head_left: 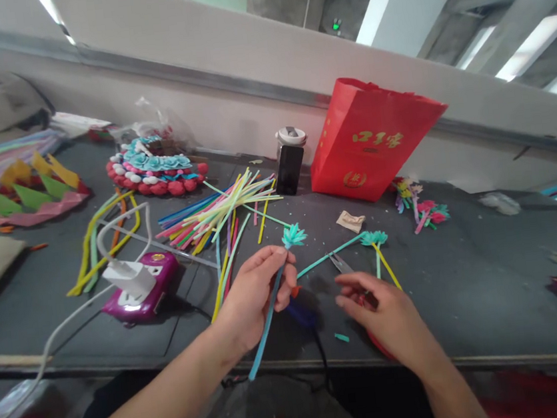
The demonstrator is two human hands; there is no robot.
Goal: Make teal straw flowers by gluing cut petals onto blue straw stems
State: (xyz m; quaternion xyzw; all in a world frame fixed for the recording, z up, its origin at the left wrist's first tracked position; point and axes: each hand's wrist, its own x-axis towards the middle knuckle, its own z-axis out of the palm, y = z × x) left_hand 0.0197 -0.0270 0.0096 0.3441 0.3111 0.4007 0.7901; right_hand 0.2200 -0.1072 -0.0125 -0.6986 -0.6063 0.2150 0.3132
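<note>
While two hands (319, 298) work, three straw flowers (294, 236).

Place: a handicraft workshop, with bare concrete beams and strip lights overhead.
Work surface: a long dark tabletop (469, 294) set against a low grey partition wall.
Materials: a loose heap of coloured straws (213, 213), and small cut scraps scattered about.
Finished pieces: straw flowers (422, 209), a round decorated piece of blue and red rosettes (156, 169), and folded paper shapes (29, 190).
Tools: scissors (340, 264), and a power strip (139, 288) with a charger plugged in.
</note>
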